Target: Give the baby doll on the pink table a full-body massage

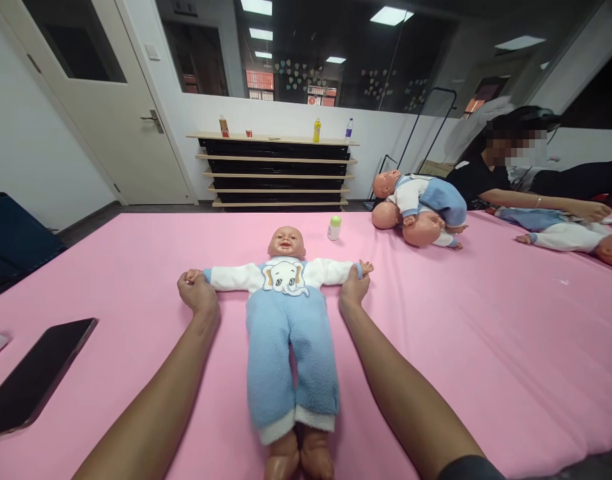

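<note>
A baby doll (292, 333) in a blue and white outfit with an elephant on its chest lies on its back, feet toward me. Both its arms are stretched straight out sideways. My left hand (199, 293) is closed around the doll's hand and wrist on the left side. On the right side my right hand (355, 287) grips the other arm at the blue cuff, with the doll's small fingers showing beyond it. Just past the doll's head stands a small white bottle with a green cap (335, 228).
Pink sheeting (436, 320) covers the table. A dark phone (39, 373) lies at the left. More dolls (426, 200) are piled at the back right. Beside them a person (506, 167) reaches to another doll (571, 233). Bottles stand on a shelf (281, 141) behind.
</note>
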The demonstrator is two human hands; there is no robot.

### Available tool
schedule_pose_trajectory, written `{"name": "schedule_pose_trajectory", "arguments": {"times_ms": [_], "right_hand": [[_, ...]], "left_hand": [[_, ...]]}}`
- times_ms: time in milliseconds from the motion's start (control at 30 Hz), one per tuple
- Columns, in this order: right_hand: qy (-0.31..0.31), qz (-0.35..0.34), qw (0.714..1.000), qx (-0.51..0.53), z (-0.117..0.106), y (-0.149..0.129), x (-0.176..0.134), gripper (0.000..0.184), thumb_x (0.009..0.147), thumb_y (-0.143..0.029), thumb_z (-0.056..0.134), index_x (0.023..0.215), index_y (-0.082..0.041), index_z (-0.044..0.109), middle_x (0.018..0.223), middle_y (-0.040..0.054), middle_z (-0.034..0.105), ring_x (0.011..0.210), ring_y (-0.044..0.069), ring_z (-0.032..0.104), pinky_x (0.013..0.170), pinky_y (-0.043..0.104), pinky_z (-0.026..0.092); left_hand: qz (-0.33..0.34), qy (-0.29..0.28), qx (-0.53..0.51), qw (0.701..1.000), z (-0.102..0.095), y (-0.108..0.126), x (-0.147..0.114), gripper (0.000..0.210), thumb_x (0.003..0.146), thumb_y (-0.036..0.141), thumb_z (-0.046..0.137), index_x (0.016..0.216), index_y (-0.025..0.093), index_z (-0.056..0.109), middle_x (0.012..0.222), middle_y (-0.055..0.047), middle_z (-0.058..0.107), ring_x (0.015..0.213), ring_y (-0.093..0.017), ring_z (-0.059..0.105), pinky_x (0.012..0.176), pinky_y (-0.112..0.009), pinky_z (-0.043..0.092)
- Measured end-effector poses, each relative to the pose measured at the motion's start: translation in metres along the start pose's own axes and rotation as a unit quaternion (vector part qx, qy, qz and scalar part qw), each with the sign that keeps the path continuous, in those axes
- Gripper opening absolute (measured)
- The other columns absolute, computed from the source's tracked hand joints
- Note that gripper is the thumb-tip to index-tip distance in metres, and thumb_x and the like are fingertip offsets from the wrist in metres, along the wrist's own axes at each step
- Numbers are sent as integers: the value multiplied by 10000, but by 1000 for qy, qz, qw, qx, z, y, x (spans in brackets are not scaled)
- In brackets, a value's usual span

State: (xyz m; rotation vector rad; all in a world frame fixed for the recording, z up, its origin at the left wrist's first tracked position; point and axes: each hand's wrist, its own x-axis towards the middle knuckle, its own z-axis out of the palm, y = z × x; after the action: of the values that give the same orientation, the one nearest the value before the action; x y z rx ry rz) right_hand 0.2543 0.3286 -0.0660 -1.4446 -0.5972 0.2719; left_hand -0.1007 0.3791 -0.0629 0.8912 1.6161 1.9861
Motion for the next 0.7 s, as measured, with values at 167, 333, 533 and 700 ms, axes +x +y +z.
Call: {"name": "schedule_pose_trajectory", "arguments": {"times_ms": [167, 333, 533, 700], "right_hand": [[3, -13, 1000, -3, -3, -4, 0, 621, 876, -443, 445, 1409, -128, 390, 1481, 109, 355, 1397, 183, 326, 1168, 364, 270], [-27, -101, 994, -13, -9, -31, -15, 650, 897, -422, 452, 1472, -173, 279, 1501, 91, 324, 1403, 177, 307, 1168, 366, 259], [-126, -162, 976, -71, 2, -58, -29, 806, 914, -430, 452, 1531, -213, -18, 1513, 115, 287, 1354, 224, 379, 1096, 391, 350], [-192, -192, 942, -196, 37, -60, -12, 737, 920, -315, 386, 1533, -217, -11, 1447, 138, 347, 1284, 238, 423, 1029, 377, 397]], "left_hand": [[-13, 5, -1, 1000, -2, -2, 5, 391, 801, 198, 475, 1177, 125, 402, 1049, -47, 501, 909, -50, 516, 903, -203, 453], [35, -24, 31, 999, -2, 16, -9, 524, 854, 251, 491, 1351, 145, 365, 1212, -88, 498, 1084, -101, 526, 1047, -277, 414], [251, -253, 138, 924, 20, 50, -33, 726, 896, 229, 447, 1539, 259, 112, 1538, -37, 180, 1454, -159, 166, 1239, -339, 167], [286, -332, 238, 867, 58, 42, -16, 653, 896, 189, 365, 1523, 272, 205, 1552, 2, 142, 1476, -167, 65, 1239, -385, 167]]}}
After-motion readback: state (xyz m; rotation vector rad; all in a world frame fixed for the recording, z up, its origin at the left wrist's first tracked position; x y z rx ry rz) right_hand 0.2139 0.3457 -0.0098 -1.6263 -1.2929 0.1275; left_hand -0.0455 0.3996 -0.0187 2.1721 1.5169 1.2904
